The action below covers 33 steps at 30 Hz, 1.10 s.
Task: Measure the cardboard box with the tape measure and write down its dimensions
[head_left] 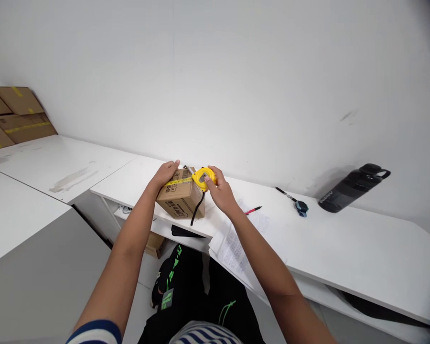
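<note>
A small brown cardboard box (175,204) with dark printing sits near the front edge of the white desk. A yellow strip (181,181) crosses its top. My left hand (166,173) grips the box's left side, its thumb at the far edge and its other fingers largely hidden. Closed in my right hand (220,191) is a yellow tape measure (201,178), held over the box's right top edge with my thumb on its face. A short pale end sticks out of it toward the upper left, and a black wrist strap (197,210) hangs down the box's side.
Printed papers (232,248) and a red pen (252,210) lie under my right forearm. Farther right are a dark strapped item (301,207) and a black bottle (347,188) by the wall. Stacked cartons (25,126) stand far left. A shelf (161,228) runs below the desktop.
</note>
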### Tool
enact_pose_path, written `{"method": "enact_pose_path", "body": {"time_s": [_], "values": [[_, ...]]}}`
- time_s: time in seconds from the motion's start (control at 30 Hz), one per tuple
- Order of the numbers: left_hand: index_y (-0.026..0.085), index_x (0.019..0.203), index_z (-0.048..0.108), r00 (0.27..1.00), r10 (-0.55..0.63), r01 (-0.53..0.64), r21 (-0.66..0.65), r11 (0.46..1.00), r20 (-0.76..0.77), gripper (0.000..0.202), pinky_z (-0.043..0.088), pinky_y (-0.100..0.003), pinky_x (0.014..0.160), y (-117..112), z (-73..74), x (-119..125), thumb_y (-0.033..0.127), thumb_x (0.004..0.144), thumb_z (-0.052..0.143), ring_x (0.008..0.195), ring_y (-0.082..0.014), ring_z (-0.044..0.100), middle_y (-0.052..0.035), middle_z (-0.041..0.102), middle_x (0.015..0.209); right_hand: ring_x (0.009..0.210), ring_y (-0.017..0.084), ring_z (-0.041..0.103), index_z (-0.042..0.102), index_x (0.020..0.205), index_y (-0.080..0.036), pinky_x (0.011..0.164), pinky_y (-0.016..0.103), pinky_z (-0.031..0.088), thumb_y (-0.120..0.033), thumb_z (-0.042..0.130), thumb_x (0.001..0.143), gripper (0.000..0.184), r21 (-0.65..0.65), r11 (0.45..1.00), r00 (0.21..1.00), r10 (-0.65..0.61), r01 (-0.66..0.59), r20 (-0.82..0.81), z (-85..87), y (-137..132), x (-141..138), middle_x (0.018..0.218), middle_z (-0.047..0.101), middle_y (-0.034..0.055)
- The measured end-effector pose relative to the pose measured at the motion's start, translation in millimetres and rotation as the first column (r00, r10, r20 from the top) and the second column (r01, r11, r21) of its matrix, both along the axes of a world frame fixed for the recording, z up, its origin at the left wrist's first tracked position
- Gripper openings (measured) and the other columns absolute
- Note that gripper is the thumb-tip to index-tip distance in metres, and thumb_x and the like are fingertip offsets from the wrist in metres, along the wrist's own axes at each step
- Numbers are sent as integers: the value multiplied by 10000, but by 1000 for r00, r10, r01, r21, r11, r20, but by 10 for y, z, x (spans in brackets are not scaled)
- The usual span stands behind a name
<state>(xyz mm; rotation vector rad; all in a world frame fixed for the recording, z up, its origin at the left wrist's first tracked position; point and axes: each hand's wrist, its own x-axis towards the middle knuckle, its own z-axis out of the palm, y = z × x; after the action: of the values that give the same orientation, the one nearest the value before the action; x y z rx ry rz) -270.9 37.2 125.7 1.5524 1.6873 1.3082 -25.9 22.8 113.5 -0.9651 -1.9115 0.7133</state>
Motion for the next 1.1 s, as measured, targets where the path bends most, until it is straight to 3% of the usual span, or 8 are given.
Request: {"method": "enact_pose_path", "body": {"time_s": [0.1, 0.2, 0.37, 0.5, 0.57, 0.67, 0.8, 1.1], "values": [[200, 679, 499, 996, 54, -54, 5, 999, 65, 499, 390, -274, 611, -95, -199, -100, 678, 820, 468, 635, -153, 480, 3, 545, 655, 857, 164, 642, 268, 1490, -274, 764, 321, 538, -514, 393, 947, 607, -18, 982, 980, 189, -190, -61, -72, 34, -123, 1312, 569, 82], [201, 707, 515, 985, 130, -132, 12, 991, 111, 457, 416, -275, 678, -275, -532, -148, 628, 849, 435, 738, -172, 521, -16, 597, 739, 1084, 183, 596, 309, 1479, -268, 924, 339, 499, -464, 408, 955, 568, 47, 949, 946, 315, -312, -81, -76, 22, -272, 1439, 471, 81], [190, 780, 556, 947, 248, -244, -45, 969, 203, 429, 451, -303, 757, -550, -1007, -129, 612, 817, 490, 862, -206, 573, -64, 652, 864, 1081, 250, 587, 409, 1434, -292, 944, 439, 467, -366, 390, 953, 487, 130, 930, 906, 293, -345, 305, 36, -139, -584, 1324, 560, 84], [181, 1038, 566, 877, 269, -278, -35, 960, 398, 590, 486, -318, 808, -696, -941, -101, 679, 879, 294, 1038, -223, 601, -133, 638, 1140, 976, 276, 611, 407, 1424, -261, 806, 420, 496, -361, 415, 927, 507, 197, 918, 842, 209, -344, 497, 125, -224, -747, 1224, 587, 116], [196, 1174, 556, 840, 114, -165, 48, 985, 530, 620, 478, -335, 891, -812, -837, -45, 677, 895, 283, 1185, -237, 553, -134, 580, 1295, 980, 277, 607, 420, 1398, -269, 791, 405, 495, -426, 489, 898, 528, 185, 916, 836, 224, -357, 501, 136, -194, -776, 1216, 590, 103], [250, 1391, 438, 824, -113, 43, 138, 989, 556, 662, 427, -375, 1012, -997, -768, 105, 577, 832, 578, 1279, -271, 491, -105, 495, 1424, 1051, 268, 584, 449, 1349, -279, 847, 400, 481, -421, 562, 866, 515, 167, 907, 846, 277, -387, 456, 120, -98, -780, 1255, 580, 77], [262, 1498, 272, 858, -37, -35, 131, 991, 512, 910, 352, -403, 1103, -1106, -864, 278, 414, 736, 746, 1326, -287, 443, -103, 408, 1499, 1117, 247, 553, 435, 1362, -289, 909, 386, 457, -347, 549, 888, 491, 135, 837, 784, 423, -530, 454, 131, -24, -749, 1304, 544, 68], [232, 1468, 398, 864, -7, -75, 142, 987, 504, 761, 311, -383, 1145, -1201, -807, 349, 346, 774, 688, 1369, -282, 411, -59, 417, 1523, 974, 252, 592, 386, 1406, -333, 863, 405, 472, -379, 515, 914, 511, 15, 780, 623, 488, -625, 612, 351, 31, -560, 1178, 555, 78]]}}
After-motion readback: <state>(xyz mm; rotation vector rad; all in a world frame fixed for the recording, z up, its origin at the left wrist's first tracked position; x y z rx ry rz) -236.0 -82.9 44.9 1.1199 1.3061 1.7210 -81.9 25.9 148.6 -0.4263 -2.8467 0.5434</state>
